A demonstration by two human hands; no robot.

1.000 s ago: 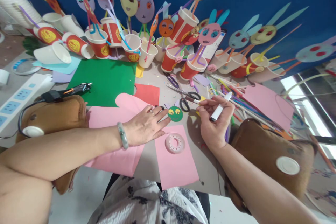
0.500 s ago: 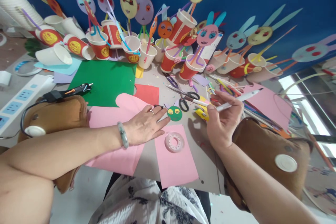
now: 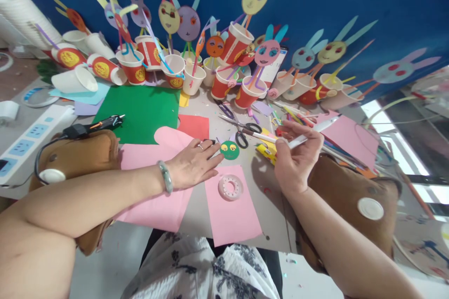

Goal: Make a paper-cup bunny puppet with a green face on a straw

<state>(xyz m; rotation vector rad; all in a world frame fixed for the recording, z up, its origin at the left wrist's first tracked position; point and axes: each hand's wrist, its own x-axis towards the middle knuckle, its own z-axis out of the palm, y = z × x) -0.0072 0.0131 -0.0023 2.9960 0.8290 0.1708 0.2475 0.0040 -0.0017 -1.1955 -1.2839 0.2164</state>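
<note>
My left hand lies flat on the table with its fingers stretched out, the fingertips resting at the edge of a small green paper disc that has two yellow eyes. A ring shows on one finger and a pale bangle on the wrist. My right hand is closed round a white marker pen, which points up and to the right, above yellow paper scraps. A roll of clear tape lies on a pink sheet below the disc. Black-handled scissors lie just beyond the disc.
Many red and white paper cups with paper rabbit faces on straws stand along the back against a blue wall. Green paper, red paper, a glue gun, a power strip and loose straws lie around. Brown cushions flank both arms.
My right hand has lifted and swung the marker from pointing down-left to pointing up-right, drawing away from the disc. My left hand has stayed flat by the green disc.
</note>
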